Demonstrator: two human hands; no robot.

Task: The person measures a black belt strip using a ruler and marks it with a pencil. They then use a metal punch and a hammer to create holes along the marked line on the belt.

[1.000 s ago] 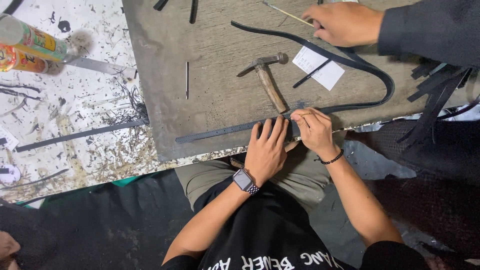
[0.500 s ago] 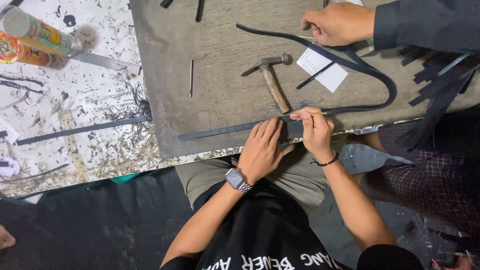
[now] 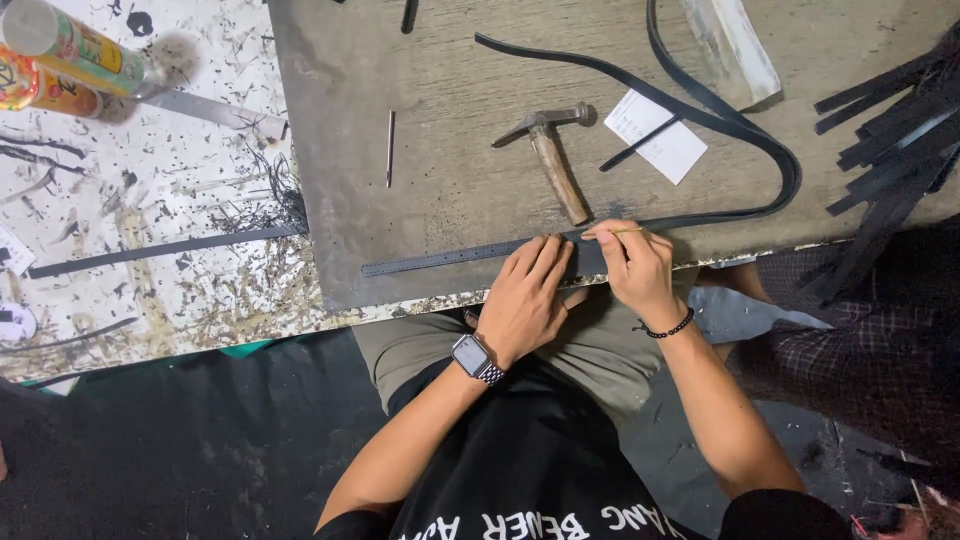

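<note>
A long black strap (image 3: pixel 440 260) with a row of small holes lies along the near edge of a grey work board (image 3: pixel 430 70) and loops away to the right. My left hand (image 3: pixel 525 300), a watch on its wrist, presses flat on the strap. My right hand (image 3: pixel 635 265) is beside it, pinching a thin stick-like tool (image 3: pixel 612 232) against the strap. A wooden-handled hammer (image 3: pixel 555 165) lies just beyond my hands.
A thin metal pin (image 3: pixel 390 148) and a white paper slip (image 3: pixel 660 140) lie on the board. A pile of black strips (image 3: pixel 890 110) sits at the right. Two cans (image 3: pixel 60 50) and a loose strip (image 3: pixel 160 250) are on the speckled table at the left. A person's checked sleeve or leg (image 3: pixel 860 320) is at the right.
Another person's hand at the top right has left the view. My hands have stayed on the strap, the left now laid flatter on it.
</note>
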